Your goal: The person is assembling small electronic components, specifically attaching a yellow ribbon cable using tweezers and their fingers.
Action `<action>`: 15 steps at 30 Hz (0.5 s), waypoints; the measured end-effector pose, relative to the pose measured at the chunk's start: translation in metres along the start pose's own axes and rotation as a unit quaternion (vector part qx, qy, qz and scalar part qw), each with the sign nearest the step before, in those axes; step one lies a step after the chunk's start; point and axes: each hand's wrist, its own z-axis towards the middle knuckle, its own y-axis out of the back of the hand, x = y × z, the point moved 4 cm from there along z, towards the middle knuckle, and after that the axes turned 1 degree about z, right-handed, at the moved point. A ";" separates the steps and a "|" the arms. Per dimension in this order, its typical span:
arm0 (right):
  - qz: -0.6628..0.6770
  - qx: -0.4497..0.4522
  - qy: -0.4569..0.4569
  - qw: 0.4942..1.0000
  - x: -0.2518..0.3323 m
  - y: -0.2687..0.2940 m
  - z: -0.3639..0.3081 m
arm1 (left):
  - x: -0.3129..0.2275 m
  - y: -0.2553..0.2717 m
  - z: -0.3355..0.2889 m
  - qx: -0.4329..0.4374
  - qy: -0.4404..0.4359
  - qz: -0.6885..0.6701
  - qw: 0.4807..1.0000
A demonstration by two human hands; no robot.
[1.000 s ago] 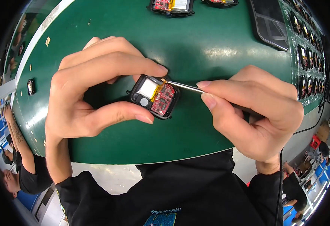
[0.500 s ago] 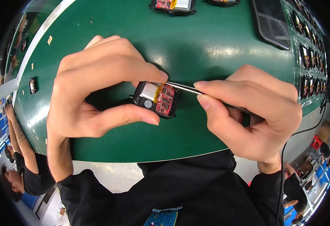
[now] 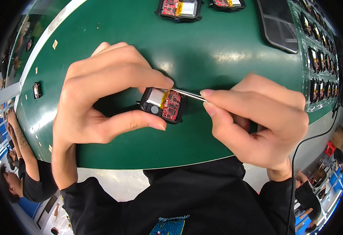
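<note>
Between the thumb and forefinger of my left hand (image 3: 101, 94) is a small black device housing (image 3: 143, 105), its open side facing up. Inside it lie a red circuit board (image 3: 172, 105), a silvery battery (image 3: 155, 96) with yellow tape, and a round grey disc (image 3: 154, 109). My right hand (image 3: 263, 121) pinches a pair of thin metal tweezers (image 3: 187, 93). Their tips reach the housing's upper edge, right beside my left fingertip and the top of the board. Whether the tips grip anything is too small to tell.
Two similar open housings (image 3: 179, 9) (image 3: 228, 4) lie at the far side of the green table (image 3: 202, 47). A black phone-like slab (image 3: 279, 29) is at the far right, beside a clear tray (image 3: 316, 106) of several housings. A small device (image 3: 37, 90) sits left. A co-worker's arm (image 3: 22, 141) shows at the left.
My right hand and the tweezers have shifted slightly left. My left hand has moved a little to the right, while the housing stays almost in place in its grip.
</note>
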 end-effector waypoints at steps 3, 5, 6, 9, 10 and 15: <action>-0.012 -0.007 0.021 1.000 -0.001 -0.002 -0.005 | -0.001 0.000 0.003 -0.004 -0.009 0.005 1.000; -0.008 -0.044 0.061 0.997 -0.002 -0.004 -0.007 | -0.002 0.001 0.003 -0.005 -0.009 0.006 1.000; -0.010 -0.045 0.066 0.997 0.000 -0.003 -0.006 | 0.000 0.002 0.003 -0.009 -0.010 0.007 1.000; -0.018 -0.043 0.039 0.998 0.007 0.002 -0.003 | -0.001 0.000 0.001 -0.023 0.035 0.007 0.999; -0.006 -0.045 0.012 0.999 0.006 0.006 -0.003 | -0.003 0.001 0.000 -0.037 0.050 -0.001 0.998; 0.017 -0.076 -0.015 0.997 0.009 0.008 0.000 | -0.003 0.003 0.002 -0.040 0.020 0.051 0.998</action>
